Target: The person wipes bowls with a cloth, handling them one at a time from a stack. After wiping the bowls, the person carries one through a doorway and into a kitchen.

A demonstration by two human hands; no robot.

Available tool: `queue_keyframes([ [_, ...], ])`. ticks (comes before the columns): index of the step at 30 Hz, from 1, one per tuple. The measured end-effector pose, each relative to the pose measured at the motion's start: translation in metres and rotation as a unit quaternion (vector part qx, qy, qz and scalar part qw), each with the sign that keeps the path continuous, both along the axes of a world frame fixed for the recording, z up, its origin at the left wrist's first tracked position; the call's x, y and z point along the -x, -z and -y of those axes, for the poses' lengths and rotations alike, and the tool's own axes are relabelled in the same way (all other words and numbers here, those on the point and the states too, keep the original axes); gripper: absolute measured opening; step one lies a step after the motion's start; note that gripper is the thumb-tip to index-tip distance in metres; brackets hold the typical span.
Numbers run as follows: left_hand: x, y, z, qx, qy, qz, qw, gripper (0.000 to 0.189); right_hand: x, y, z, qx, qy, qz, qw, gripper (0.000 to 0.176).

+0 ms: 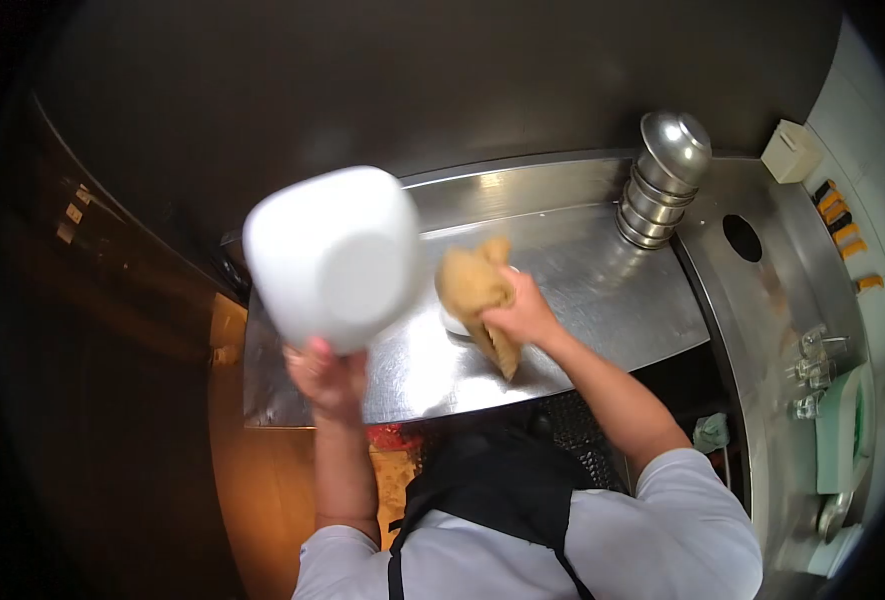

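A large white bowl (pixel 333 255) is tilted up at the left, its round base facing me. My left hand (pixel 328 378) grips its lower rim, slightly blurred. My right hand (pixel 525 310) is closed round a bunched tan cloth (pixel 473 285), with one end hanging down. Behind the cloth, a small part of a white dish (pixel 455 324) shows on the steel table (pixel 593 290); the cloth hides the rest of it.
A stack of metal bowls (pixel 660 185) stands at the table's back right. Beyond it, a steel counter (pixel 733 310) has a round hole (pixel 743 238), glasses (pixel 813 374) and a pale green container (pixel 841 430). A white box (pixel 792 151) is by the wall.
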State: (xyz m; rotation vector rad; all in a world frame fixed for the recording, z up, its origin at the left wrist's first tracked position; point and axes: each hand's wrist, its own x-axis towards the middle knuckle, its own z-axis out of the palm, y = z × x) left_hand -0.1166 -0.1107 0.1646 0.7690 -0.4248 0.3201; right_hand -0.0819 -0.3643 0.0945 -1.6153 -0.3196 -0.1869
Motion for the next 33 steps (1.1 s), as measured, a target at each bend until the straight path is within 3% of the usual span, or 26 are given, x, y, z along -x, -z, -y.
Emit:
queue_keyframes([
  [1,-0.007,-0.019,-0.011,-0.017,-0.028,0.026,0.999,0.052,0.009,0.008,-0.002,0.064,-0.010,0.044,0.997,0.034],
  [3,-0.032,-0.032,-0.038,-0.135,-0.142,0.026,0.980,0.029,0.022,0.011,-0.001,-0.043,0.024,-0.045,0.998,0.032],
  [4,-0.047,-0.026,-0.065,-0.276,-0.137,0.025,0.951,0.022,0.025,0.012,0.001,-0.099,0.041,-0.090,0.990,0.031],
  [5,-0.057,-0.032,-0.075,-0.470,-0.182,0.018,0.864,0.023,0.023,0.014,0.007,-0.130,0.045,-0.100,0.985,0.032],
  [7,-0.072,-0.035,-0.071,-0.709,-0.243,0.005,0.661,0.029,0.017,0.016,0.021,-0.194,0.065,-0.115,0.972,0.033],
  [10,-0.106,0.019,-0.093,-0.775,-0.303,0.132,0.539,0.035,0.023,0.016,0.031,-0.182,0.094,-0.100,0.974,0.034],
  [13,-0.111,0.019,-0.099,-0.824,-0.232,0.077,0.511,0.040,0.032,0.018,0.035,-0.150,0.101,-0.079,0.980,0.033],
  [20,-0.130,0.012,-0.126,-0.899,-0.130,0.100,0.407,0.045,0.036,0.027,0.043,-0.183,0.121,-0.089,0.972,0.035],
  [23,-0.137,0.021,-0.140,-0.886,-0.121,0.147,0.422,0.047,0.039,0.030,0.045,-0.177,0.122,-0.087,0.973,0.035],
  [26,-0.145,0.031,-0.155,-0.898,-0.107,0.177,0.389,0.052,0.041,0.029,0.047,-0.163,0.130,-0.078,0.975,0.035],
  [29,-0.115,-0.002,-0.122,-0.864,-0.285,0.254,0.327,0.060,0.038,0.029,0.048,-0.136,0.148,-0.055,0.978,0.039],
  [32,-0.094,0.017,-0.079,-0.671,-0.284,0.228,0.646,0.070,0.025,0.024,0.041,-0.023,0.186,0.017,0.982,0.045],
  [33,-0.084,0.041,-0.062,-0.644,-0.261,0.185,0.695,0.070,0.015,0.023,0.035,0.050,0.205,0.057,0.976,0.048],
])
